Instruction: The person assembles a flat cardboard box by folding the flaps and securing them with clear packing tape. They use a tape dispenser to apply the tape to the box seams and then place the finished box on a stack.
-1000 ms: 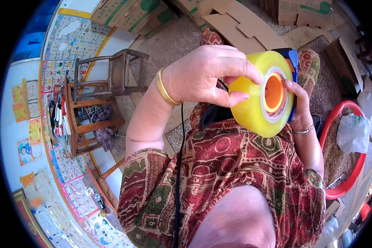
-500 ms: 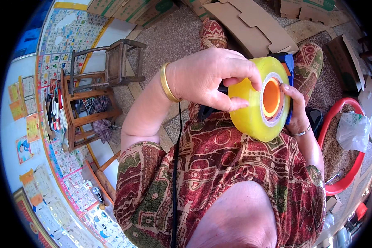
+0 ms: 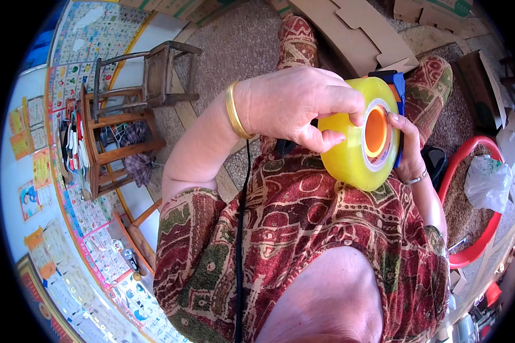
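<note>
While both hands grip yellow tape roll (image 3: pixel 355 143), flat cardboard (image 3: pixel 349 28) beyond

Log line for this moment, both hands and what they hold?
left hand: grips yellow tape roll | right hand: behind roll, on blue dispenser | roll core: orange | over lap

One camera sits on my head and looks steeply down over my chest and lap, very near my hands. Its fisheye bends the edges: the floor (image 3: pixel 240 40) lies far ahead, a wall of posters (image 3: pixel 68 188) curves along my left, and a red basin (image 3: pixel 469 200) sits at my right.
</note>
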A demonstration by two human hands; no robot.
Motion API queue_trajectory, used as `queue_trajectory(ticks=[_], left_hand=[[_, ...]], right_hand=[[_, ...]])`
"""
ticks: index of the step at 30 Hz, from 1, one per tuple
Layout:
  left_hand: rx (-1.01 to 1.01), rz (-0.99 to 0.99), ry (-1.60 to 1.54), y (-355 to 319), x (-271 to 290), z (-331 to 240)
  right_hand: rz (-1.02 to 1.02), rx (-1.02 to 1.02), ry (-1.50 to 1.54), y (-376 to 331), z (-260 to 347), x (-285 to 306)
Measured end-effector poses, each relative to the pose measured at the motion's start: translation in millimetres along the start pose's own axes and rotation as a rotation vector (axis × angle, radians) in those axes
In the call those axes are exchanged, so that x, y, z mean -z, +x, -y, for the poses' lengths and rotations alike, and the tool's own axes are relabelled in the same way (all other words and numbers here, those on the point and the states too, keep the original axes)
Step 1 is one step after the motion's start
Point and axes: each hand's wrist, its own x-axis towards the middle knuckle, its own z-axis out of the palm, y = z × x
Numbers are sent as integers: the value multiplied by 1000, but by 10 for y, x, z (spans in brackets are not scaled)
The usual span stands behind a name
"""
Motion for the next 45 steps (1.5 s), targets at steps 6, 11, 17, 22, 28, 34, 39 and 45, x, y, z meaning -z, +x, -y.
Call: queue_trajectory(ticks=[6, 11, 17, 22, 28, 34, 39, 45], left_hand=[[-12, -54, 54, -14, -72, 20], [92, -3, -25, -21, -1, -61], [10, -10, 57, -7, -37, -35], [11, -23, 91, -39, -94, -14], [69, -20, 39, -22, -42, -98], [26, -20, 67, -52, -87, -38], [13, -27, 67, -45, -106, -48], [91, -42, 149, -60, -142, -60]], right_hand=[[-45, 15, 16, -20, -22, -77], [6, 14, 43, -1, -26, -24], [-8, 5, 18, 39, -56, 27], [3, -11, 6, 42, -59, 52], [-6, 19, 24, 47, -63, 24], [-3, -5, 20, 46, -58, 33], [-7, -4, 8, 42, -48, 38], [5, 3, -5, 36, -64, 38]])
